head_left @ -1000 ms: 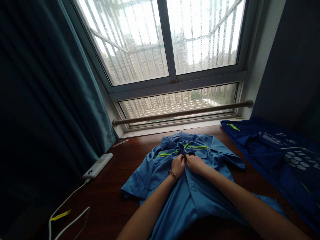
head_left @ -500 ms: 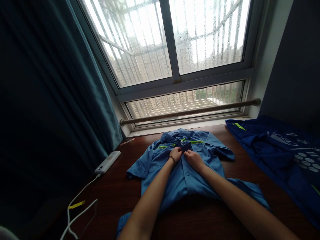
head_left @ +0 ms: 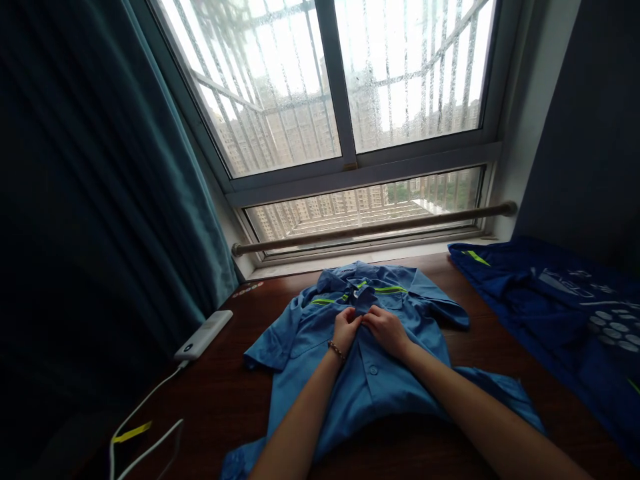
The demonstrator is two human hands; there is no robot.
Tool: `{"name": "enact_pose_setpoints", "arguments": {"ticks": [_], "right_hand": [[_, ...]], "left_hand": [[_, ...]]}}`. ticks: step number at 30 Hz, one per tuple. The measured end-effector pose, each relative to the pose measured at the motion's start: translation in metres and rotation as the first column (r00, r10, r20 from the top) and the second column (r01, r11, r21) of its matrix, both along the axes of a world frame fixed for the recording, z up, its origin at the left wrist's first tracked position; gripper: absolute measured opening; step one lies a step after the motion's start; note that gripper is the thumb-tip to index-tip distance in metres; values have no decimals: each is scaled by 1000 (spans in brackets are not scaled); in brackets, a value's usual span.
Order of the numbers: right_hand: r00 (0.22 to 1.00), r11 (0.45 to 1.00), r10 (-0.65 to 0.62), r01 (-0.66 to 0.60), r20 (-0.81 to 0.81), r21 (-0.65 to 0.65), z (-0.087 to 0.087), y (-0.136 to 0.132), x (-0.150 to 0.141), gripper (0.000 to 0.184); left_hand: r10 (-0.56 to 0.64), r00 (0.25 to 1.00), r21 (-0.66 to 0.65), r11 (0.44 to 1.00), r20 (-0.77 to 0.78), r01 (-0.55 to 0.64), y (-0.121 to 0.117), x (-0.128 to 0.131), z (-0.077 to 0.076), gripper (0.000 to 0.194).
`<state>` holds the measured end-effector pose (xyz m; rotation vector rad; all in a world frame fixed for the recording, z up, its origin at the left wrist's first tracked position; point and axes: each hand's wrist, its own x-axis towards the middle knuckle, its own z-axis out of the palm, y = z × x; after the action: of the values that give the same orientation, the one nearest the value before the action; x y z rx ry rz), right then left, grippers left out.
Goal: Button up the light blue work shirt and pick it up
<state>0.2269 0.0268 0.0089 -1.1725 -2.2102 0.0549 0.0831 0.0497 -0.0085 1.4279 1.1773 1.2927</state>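
A light-blue short-sleeved cloth shirt with yellow-green stripes across the chest (head_left: 360, 383) lies front up on the dark reddish-brown wooden table (head_left: 215, 407), its collar toward the window and its sleeves spread. The left hand (head_left: 346, 328), with a beaded bracelet (head_left: 337, 351) at its wrist, and the right hand (head_left: 387, 328) meet at the front opening, each grip narrow, fingertips pinching the shirt's edge; a round button (head_left: 373, 370) shows just below them. To the left lies a white rectangular device (head_left: 204, 335) with a white cable (head_left: 150, 395) plugged in, near a blue-green curtain (head_left: 200, 233). To the right spreads a dark-blue printed fabric item (head_left: 540, 313). Beyond, a brown round rail (head_left: 375, 230) crosses the grey-framed window (head_left: 345, 165).
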Motion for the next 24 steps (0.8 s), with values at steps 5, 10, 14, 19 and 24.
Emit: {"name": "enact_pose_setpoints", "arguments": {"ticks": [5, 10, 14, 19, 24], "right_hand": [[1000, 991, -30, 30, 2, -133, 0, 3, 0, 22], [992, 977, -122, 123, 18, -173, -3, 0, -3, 14], [987, 974, -161, 160, 4, -162, -6, -4, -4, 9], [990, 990, -109, 100, -89, -102, -7, -4, -2, 17], [990, 998, -69, 70, -124, 5, 1, -7, -1, 32]], "left_hand": [[91, 996, 19, 996, -20, -91, -8, 8, 2, 13], [112, 983, 51, 993, -143, -106, -13, 10, 8, 14], [175, 941, 140, 980, -289, -139, -19, 13, 17, 18], [173, 944, 184, 975, -280, -124, -20, 13, 17, 18], [35, 991, 110, 994, -132, -20, -15, 12, 13, 18]]}}
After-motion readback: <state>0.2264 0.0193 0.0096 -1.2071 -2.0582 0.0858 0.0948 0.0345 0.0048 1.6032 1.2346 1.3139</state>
